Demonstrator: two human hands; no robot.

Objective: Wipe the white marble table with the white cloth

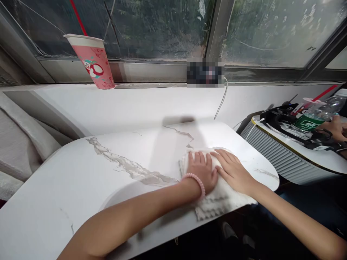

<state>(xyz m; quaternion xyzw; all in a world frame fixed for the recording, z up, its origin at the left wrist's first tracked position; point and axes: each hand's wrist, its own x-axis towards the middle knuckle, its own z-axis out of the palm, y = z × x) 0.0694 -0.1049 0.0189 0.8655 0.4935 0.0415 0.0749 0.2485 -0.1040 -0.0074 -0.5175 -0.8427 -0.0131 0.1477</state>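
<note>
Both hands flat, fingers together: left hand (pixel 202 169) and right hand (pixel 233 169) pressing a white cloth (pixel 217 200) on the bench (pixel 81 180).

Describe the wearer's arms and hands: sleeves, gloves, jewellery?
Both forearms are bare, with no sleeves in view and no gloves. The left hand has a pink beaded bracelet round the wrist. The right hand wears nothing visible: no rings, no watch.

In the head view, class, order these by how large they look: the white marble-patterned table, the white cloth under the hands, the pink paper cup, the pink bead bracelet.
1. White marble-patterned table
2. White cloth
3. Pink paper cup, though it stands farther away
4. Pink bead bracelet
</note>
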